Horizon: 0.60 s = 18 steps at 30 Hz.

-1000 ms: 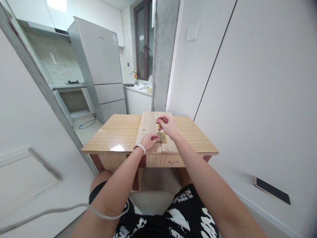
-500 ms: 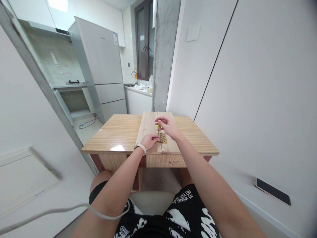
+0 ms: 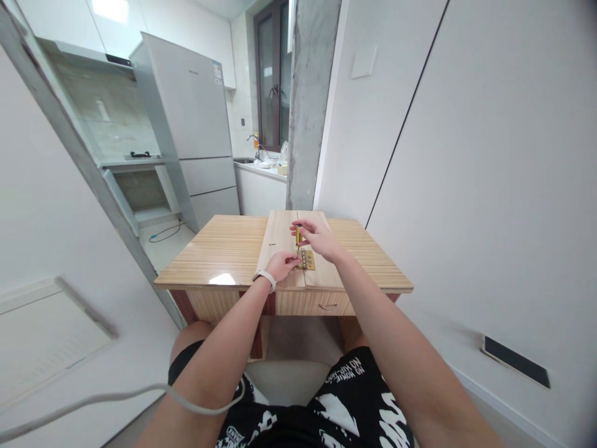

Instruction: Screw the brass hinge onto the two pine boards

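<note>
My right hand (image 3: 318, 238) is closed on the yellow and black handle of a screwdriver (image 3: 299, 234), held upright with its shaft pointing down. Below it a brass-coloured hinge (image 3: 306, 259) lies across the seam between two pale wooden boards (image 3: 280, 233). My left hand (image 3: 282, 266), with a white-banded watch on the wrist, has its fingers pinched together by the screwdriver's tip at the hinge's left side. Whatever sits between those fingertips is too small to make out.
The boards rest on a wood-grain desk (image 3: 224, 249) with a drawer (image 3: 312, 303) at the front. A pale cable (image 3: 140, 391) crosses my left forearm. Behind stand a fridge (image 3: 191, 106) and a sink counter (image 3: 261, 186); a white wall (image 3: 448, 186) is at the right.
My right fingers have shifted slightly on the screwdriver, and more of its yellow handle shows. My left hand stays in place at the hinge.
</note>
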{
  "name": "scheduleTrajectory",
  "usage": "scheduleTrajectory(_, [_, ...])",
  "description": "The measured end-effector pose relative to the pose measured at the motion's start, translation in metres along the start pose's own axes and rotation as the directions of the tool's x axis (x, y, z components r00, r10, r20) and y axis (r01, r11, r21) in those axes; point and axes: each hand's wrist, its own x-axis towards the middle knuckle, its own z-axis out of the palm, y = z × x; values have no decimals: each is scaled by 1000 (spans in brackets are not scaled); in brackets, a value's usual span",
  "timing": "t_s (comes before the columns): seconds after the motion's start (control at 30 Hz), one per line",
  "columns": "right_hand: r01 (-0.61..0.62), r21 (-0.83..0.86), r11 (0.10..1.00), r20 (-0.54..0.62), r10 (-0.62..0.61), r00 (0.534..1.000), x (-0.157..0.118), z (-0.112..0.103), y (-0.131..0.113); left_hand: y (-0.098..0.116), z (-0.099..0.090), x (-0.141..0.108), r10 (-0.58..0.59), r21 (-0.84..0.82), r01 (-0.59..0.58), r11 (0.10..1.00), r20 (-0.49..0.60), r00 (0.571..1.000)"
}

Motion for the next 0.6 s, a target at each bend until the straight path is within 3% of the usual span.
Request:
scheduleTrajectory(0.13, [15, -112, 994, -96, -25, 995, 4, -3, 9, -1, 1, 0, -29, 6, 29, 1000, -3, 1000])
scheduleTrajectory(0.23, [56, -241, 969, -250, -118, 961, 5, 1, 15, -2, 2, 0, -29, -13, 29, 1000, -3, 1000])
scheduleTrajectory(0.33, [53, -361, 931, -313, -174, 934, 4, 4, 16, -1, 1, 0, -5, 24, 5, 1000, 4, 1000])
scheduleTrajectory(0.47, [131, -355, 926, -186, -207, 960, 5, 2, 10, -1, 0, 0, -8, 59, 7, 998, 9, 1000])
scheduleTrajectory(0.6, [117, -266, 957, -29, -129, 991, 10, -4, 5, 1, 0, -1, 8, 41, -9, 999, 18, 1000])
